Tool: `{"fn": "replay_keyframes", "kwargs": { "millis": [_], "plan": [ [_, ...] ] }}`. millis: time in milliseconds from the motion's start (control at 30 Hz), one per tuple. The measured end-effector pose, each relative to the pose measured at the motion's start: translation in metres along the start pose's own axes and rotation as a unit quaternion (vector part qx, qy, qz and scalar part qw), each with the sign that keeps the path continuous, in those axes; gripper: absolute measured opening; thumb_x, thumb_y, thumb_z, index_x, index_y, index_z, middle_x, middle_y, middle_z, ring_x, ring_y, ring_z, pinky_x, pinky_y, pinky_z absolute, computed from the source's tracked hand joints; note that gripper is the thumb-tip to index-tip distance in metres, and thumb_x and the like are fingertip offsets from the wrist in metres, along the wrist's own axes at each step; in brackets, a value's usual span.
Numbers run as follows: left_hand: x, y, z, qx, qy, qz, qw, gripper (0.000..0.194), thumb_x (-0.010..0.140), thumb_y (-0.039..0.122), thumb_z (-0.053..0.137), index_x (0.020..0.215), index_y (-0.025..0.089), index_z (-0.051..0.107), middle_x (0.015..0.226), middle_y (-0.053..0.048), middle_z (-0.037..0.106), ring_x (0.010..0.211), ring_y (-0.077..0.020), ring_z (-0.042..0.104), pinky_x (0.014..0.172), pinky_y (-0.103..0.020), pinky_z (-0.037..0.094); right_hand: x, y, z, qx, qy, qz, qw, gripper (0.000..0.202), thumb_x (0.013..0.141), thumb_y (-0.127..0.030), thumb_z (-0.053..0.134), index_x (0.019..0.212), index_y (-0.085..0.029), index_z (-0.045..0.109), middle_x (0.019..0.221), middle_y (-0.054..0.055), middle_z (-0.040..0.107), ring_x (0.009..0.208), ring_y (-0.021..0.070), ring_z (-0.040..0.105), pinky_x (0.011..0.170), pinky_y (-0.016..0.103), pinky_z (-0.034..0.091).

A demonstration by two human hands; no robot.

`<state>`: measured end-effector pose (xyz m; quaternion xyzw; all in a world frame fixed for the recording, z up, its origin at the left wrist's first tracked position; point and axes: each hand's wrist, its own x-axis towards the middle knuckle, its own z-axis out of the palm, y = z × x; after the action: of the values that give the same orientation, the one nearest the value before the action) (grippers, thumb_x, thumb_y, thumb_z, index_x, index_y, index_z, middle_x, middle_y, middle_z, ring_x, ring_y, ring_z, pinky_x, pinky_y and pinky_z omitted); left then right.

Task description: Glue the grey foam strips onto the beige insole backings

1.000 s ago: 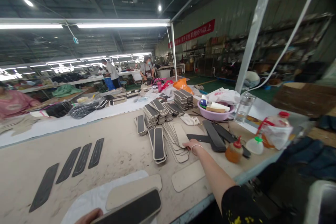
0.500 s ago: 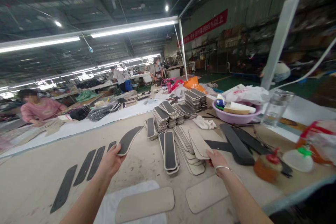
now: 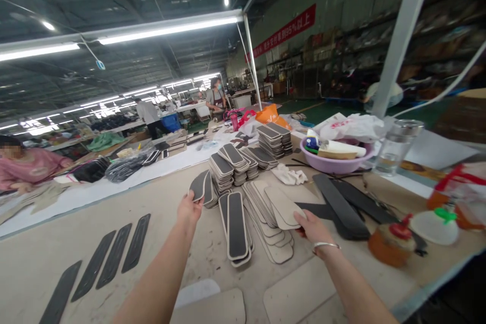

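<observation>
My left hand (image 3: 191,208) grips the end of a dark grey panel with a pale edge (image 3: 198,185), held tilted beside the stacked panels. The far end of that panel meets or overlaps a small stack (image 3: 211,195); I cannot tell whether they touch. My right hand (image 3: 314,225) pinches the near corner of a beige panel (image 3: 281,208) on top of a fanned pile of beige panels (image 3: 261,205). Between my hands lies a pile of dark-faced panels with pale rims (image 3: 237,228). Two large beige pieces (image 3: 304,291) lie nearest me.
Several dark strips (image 3: 114,255) lie at left. Behind my hands stand stacked panels (image 3: 231,159). A purple basin (image 3: 334,163), a glass jar (image 3: 397,149), long black pieces (image 3: 339,207) and a red-capped bottle (image 3: 393,243) are at right. A person in pink (image 3: 32,164) sits across the table.
My left hand has carried the dark grey panel rightward to the stacks. My right hand still holds the beige panel's corner. The view has turned slightly right.
</observation>
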<state>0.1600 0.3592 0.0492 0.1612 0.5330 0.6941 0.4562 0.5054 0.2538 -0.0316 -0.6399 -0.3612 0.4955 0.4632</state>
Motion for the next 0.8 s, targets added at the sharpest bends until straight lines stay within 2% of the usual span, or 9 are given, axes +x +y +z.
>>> {"fn": "replay_keyframes", "kwargs": {
  "millis": [100, 233, 333, 433, 500, 600, 667, 733, 800],
  "plan": [
    [-0.02, -0.033, 0.0, 0.034, -0.007, -0.016, 0.999, 0.016, 0.091, 0.011, 0.039, 0.088, 0.019, 0.053, 0.087, -0.001, 0.065, 0.069, -0.0061, 0.062, 0.065, -0.019, 0.054, 0.002, -0.003, -0.001, 0.03, 0.004, 0.004, 1.0, 0.023, 0.075, -0.039, 0.057, 0.087, -0.019, 0.058, 0.069, 0.001, 0.063, 0.052, 0.0139, 0.057, 0.044, 0.022, 0.039],
    [-0.071, -0.086, -0.015, 0.13, -0.046, -0.063, 0.988, 0.013, 0.087, 0.008, 0.044, 0.083, 0.018, 0.052, 0.08, -0.002, 0.065, 0.066, -0.008, 0.064, 0.061, -0.019, 0.053, 0.003, -0.003, -0.001, 0.091, 0.018, 0.011, 0.996, 0.019, 0.071, -0.035, 0.061, 0.081, -0.019, 0.058, 0.06, -0.002, 0.058, 0.047, 0.0116, 0.053, 0.039, 0.02, 0.034],
    [-0.098, -0.105, -0.029, 0.243, -0.087, -0.102, 0.961, 0.003, 0.083, 0.015, 0.053, 0.08, 0.016, 0.052, 0.067, -0.002, 0.064, 0.054, -0.0103, 0.062, 0.049, -0.019, 0.049, 0.002, -0.001, 0.0, 0.153, 0.026, 0.015, 0.988, 0.021, 0.067, -0.035, 0.064, 0.079, -0.019, 0.057, 0.055, -0.004, 0.054, 0.043, 0.0091, 0.047, 0.037, 0.018, 0.032],
    [-0.102, -0.098, -0.037, 0.363, -0.126, -0.11, 0.916, 0.022, 0.076, 0.034, 0.062, 0.083, 0.014, 0.055, 0.052, 0.0, 0.059, 0.041, -0.0135, 0.056, 0.039, -0.021, 0.039, 0.002, -0.003, -0.001, 0.222, 0.026, 0.011, 0.975, 0.027, 0.062, -0.039, 0.068, 0.075, -0.019, 0.055, 0.05, -0.006, 0.049, 0.039, 0.0069, 0.04, 0.035, 0.017, 0.027],
    [-0.1, -0.083, -0.039, 0.425, -0.137, -0.09, 0.89, 0.042, 0.069, 0.044, 0.067, 0.095, 0.012, 0.056, 0.053, -0.002, 0.06, 0.043, -0.0182, 0.058, 0.041, -0.025, 0.039, -0.001, -0.007, -0.002, 0.264, 0.019, -0.002, 0.964, 0.032, 0.058, -0.041, 0.071, 0.073, -0.019, 0.054, 0.049, -0.007, 0.046, 0.038, 0.0054, 0.037, 0.034, 0.016, 0.024],
    [-0.109, -0.058, -0.041, 0.49, -0.152, -0.016, 0.858, 0.065, 0.065, 0.047, 0.069, 0.117, 0.012, 0.049, 0.079, -0.012, 0.069, 0.072, -0.0263, 0.066, 0.06, -0.031, 0.045, -0.013, -0.02, -0.002, 0.311, -0.012, -0.03, 0.95, 0.036, 0.057, -0.042, 0.075, 0.077, -0.019, 0.056, 0.053, -0.007, 0.05, 0.04, 0.005, 0.038, 0.035, 0.016, 0.026],
    [-0.13, -0.046, -0.045, 0.505, -0.2, -0.009, 0.839, 0.064, 0.071, 0.051, 0.062, 0.121, 0.014, 0.049, 0.099, -0.016, 0.068, 0.088, -0.0284, 0.065, 0.071, -0.033, 0.044, -0.028, -0.029, 0.001, 0.324, -0.049, -0.045, 0.944, 0.038, 0.059, -0.041, 0.076, 0.084, -0.019, 0.059, 0.06, -0.004, 0.056, 0.045, 0.0063, 0.043, 0.039, 0.017, 0.033],
    [-0.159, -0.039, -0.054, 0.463, -0.272, -0.074, 0.841, 0.063, 0.078, 0.061, 0.046, 0.12, 0.014, 0.052, 0.109, -0.018, 0.065, 0.086, -0.0277, 0.065, 0.072, -0.035, 0.045, -0.049, -0.038, 0.01, 0.331, -0.117, -0.06, 0.934, 0.038, 0.063, -0.039, 0.076, 0.09, -0.019, 0.061, 0.065, -0.002, 0.059, 0.05, 0.0078, 0.047, 0.045, 0.019, 0.037],
    [-0.19, -0.038, -0.069, 0.304, -0.361, -0.181, 0.863, 0.066, 0.081, 0.065, 0.037, 0.122, 0.016, 0.051, 0.119, -0.018, 0.06, 0.09, -0.0269, 0.065, 0.075, -0.038, 0.046, -0.074, -0.043, 0.023, 0.329, -0.211, -0.077, 0.917, 0.036, 0.067, -0.039, 0.074, 0.093, -0.018, 0.061, 0.068, -0.002, 0.06, 0.052, 0.0083, 0.049, 0.048, 0.019, 0.039]
  ]
}}
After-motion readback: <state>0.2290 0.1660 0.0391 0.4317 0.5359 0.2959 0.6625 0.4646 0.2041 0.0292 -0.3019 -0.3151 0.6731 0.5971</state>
